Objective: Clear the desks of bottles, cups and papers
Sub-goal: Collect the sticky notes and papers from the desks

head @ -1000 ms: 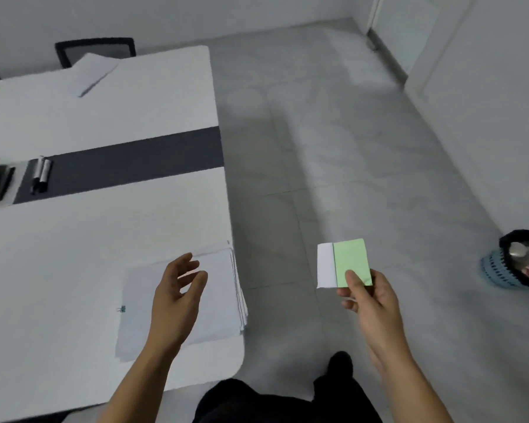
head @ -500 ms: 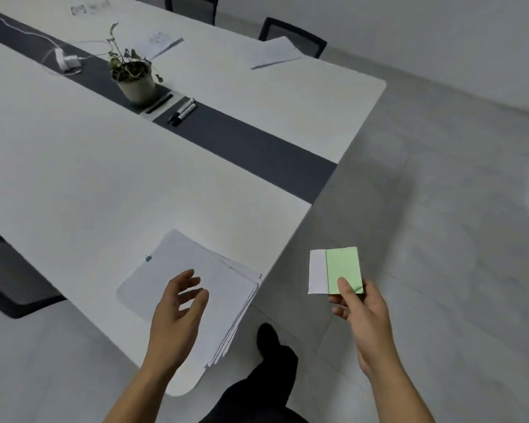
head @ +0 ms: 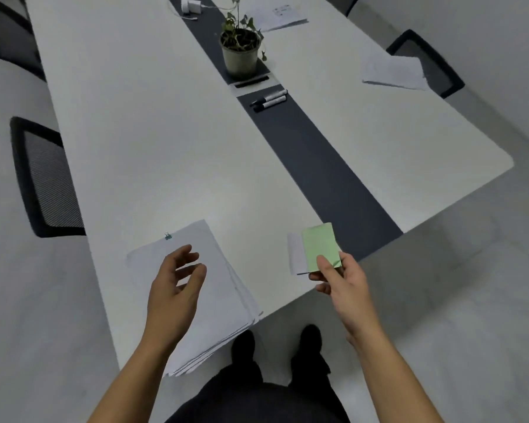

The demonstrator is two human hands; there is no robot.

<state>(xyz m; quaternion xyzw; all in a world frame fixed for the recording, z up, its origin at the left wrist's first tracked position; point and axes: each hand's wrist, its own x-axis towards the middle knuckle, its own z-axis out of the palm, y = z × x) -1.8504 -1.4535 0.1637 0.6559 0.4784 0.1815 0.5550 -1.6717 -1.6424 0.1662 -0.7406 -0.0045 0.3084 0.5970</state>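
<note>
A stack of white papers (head: 223,288) with a small green clip lies at the near end of the long white desk (head: 153,141), partly over the edge. My left hand (head: 174,288) hovers above the stack with relaxed, slightly curled fingers and holds nothing. My right hand (head: 339,276) pinches a small green and white paper pad (head: 315,247) over the desk's near edge. Two more loose paper sheets lie farther off: one at the far right (head: 393,71) and one past the plant (head: 280,16).
A potted plant (head: 240,47) stands on the dark centre strip (head: 312,160), with two markers (head: 269,100) just in front of it and a white charger with cable (head: 191,6) behind. Black mesh chairs stand at the left (head: 46,181) and far right (head: 434,59). My feet are below the desk end.
The view has swung left from the floor beside the desk toward its length. Both hands keep their poses; the pad now hangs over the desk edge instead of over the floor.
</note>
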